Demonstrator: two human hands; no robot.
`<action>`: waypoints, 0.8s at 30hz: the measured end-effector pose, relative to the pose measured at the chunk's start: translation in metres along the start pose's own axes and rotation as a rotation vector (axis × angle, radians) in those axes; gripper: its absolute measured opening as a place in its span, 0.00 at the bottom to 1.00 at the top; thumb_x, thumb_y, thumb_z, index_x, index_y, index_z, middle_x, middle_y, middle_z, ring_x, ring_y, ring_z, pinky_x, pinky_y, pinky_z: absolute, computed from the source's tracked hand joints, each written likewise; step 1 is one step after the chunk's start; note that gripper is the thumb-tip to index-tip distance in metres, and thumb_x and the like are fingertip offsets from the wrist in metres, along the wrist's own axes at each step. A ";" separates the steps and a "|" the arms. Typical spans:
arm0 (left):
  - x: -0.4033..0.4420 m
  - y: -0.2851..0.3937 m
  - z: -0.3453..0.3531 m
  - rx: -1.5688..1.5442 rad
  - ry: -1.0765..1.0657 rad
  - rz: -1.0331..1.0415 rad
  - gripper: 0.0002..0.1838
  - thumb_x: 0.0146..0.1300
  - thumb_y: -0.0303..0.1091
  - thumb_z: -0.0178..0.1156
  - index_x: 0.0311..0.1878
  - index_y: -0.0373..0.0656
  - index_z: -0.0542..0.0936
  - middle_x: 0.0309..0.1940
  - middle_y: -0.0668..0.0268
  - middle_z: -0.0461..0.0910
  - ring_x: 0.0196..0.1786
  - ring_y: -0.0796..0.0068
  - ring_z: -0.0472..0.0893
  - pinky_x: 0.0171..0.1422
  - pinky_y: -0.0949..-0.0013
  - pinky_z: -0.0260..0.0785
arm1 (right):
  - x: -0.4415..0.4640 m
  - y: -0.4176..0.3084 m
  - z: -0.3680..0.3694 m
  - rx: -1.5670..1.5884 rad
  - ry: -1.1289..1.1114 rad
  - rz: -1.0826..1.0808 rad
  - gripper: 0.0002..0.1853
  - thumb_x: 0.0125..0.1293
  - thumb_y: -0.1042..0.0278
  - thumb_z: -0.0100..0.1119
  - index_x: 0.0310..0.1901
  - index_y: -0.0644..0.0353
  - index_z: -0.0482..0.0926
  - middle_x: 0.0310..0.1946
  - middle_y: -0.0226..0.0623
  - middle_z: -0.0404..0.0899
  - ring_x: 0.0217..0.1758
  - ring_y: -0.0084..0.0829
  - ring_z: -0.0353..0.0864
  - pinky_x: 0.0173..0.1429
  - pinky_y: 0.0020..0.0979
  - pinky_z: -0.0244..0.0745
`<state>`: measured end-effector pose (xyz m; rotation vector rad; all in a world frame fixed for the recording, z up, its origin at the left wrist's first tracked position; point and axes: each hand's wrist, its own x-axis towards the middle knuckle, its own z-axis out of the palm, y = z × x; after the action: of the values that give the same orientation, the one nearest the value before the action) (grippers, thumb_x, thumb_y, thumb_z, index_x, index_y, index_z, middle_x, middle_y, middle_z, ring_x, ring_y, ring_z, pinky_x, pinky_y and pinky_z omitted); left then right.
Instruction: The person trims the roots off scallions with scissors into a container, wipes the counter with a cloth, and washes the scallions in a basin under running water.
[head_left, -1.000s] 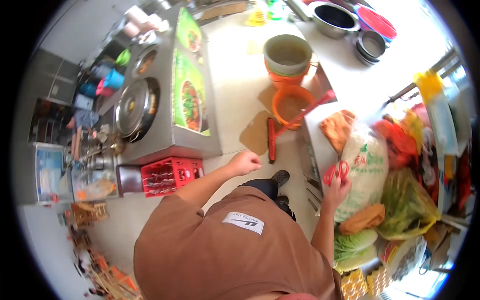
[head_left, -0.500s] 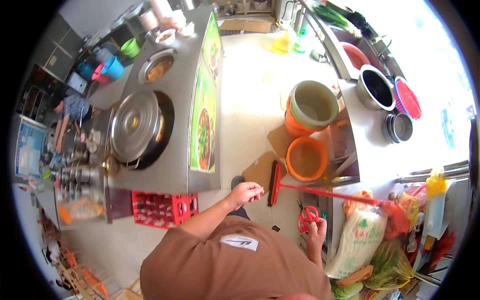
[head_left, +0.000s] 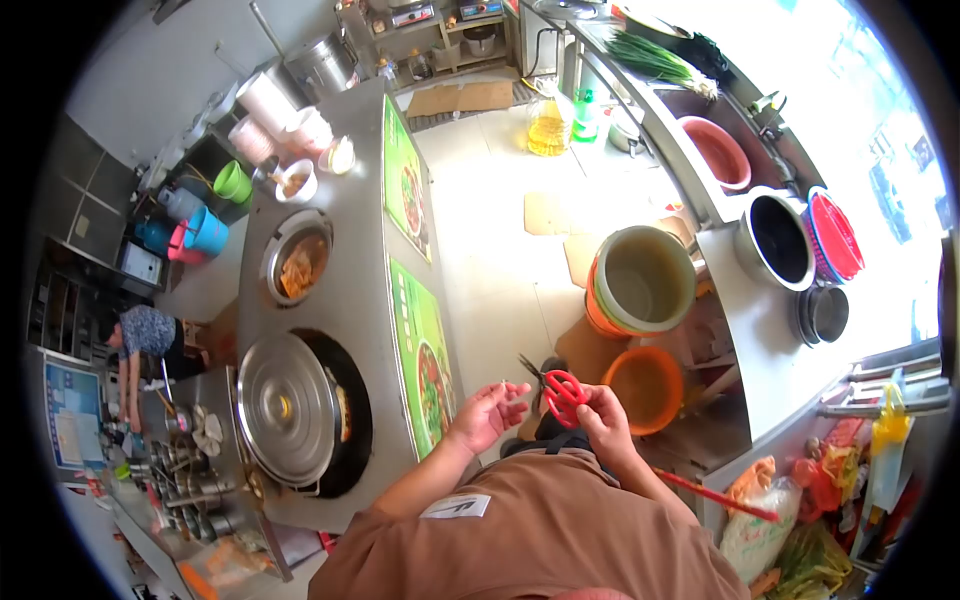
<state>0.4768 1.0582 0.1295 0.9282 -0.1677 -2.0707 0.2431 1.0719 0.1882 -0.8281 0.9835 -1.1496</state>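
Observation:
Red-handled scissors [head_left: 564,396] are held by the handles in my right hand [head_left: 607,420], in front of my waist. Their dark blades point up and to the left. My left hand [head_left: 489,415] is just left of the scissors, palm turned up and fingers partly spread, with nothing visible in it. Beyond my hands on the floor stand an orange bucket [head_left: 643,390] and a grey-green bucket [head_left: 645,279] nested in orange ones.
At the left is a metal counter [head_left: 345,225] with a lidded pot [head_left: 287,410]. A steel bench [head_left: 770,360] holding bowls lies to the right. A red pole [head_left: 715,494] slants near my right arm. Another person [head_left: 150,335] bends at the far left.
The view has moved forward along the counter. My right hand has brought the scissors inward, close to my left hand. The fingers of my left hand have opened out.

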 end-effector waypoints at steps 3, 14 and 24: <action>0.045 0.040 0.015 -0.051 -0.043 0.009 0.10 0.74 0.40 0.54 0.45 0.45 0.79 0.50 0.61 0.83 0.47 0.63 0.84 0.52 0.59 0.77 | 0.074 0.006 -0.006 0.124 -0.128 0.034 0.08 0.73 0.74 0.51 0.51 0.64 0.71 0.52 0.37 0.76 0.50 0.24 0.77 0.52 0.28 0.75; 0.229 0.230 0.100 0.060 -0.071 0.313 0.11 0.74 0.38 0.54 0.44 0.42 0.81 0.44 0.61 0.83 0.34 0.76 0.80 0.46 0.69 0.75 | 0.360 -0.096 -0.016 0.173 -0.549 0.501 0.16 0.73 0.59 0.58 0.51 0.63 0.75 0.50 0.33 0.77 0.52 0.21 0.75 0.58 0.26 0.70; 0.440 0.403 0.162 0.337 -0.254 0.028 0.13 0.73 0.39 0.56 0.49 0.38 0.80 0.48 0.66 0.80 0.40 0.80 0.81 0.47 0.73 0.74 | 0.570 -0.113 -0.018 0.023 -0.174 0.340 0.39 0.60 0.57 0.72 0.66 0.67 0.62 0.41 0.33 0.75 0.40 0.25 0.77 0.45 0.26 0.74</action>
<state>0.4634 0.4417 0.1713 0.8471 -0.6771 -2.1674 0.2518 0.4904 0.1742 -0.6978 0.9219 -0.7831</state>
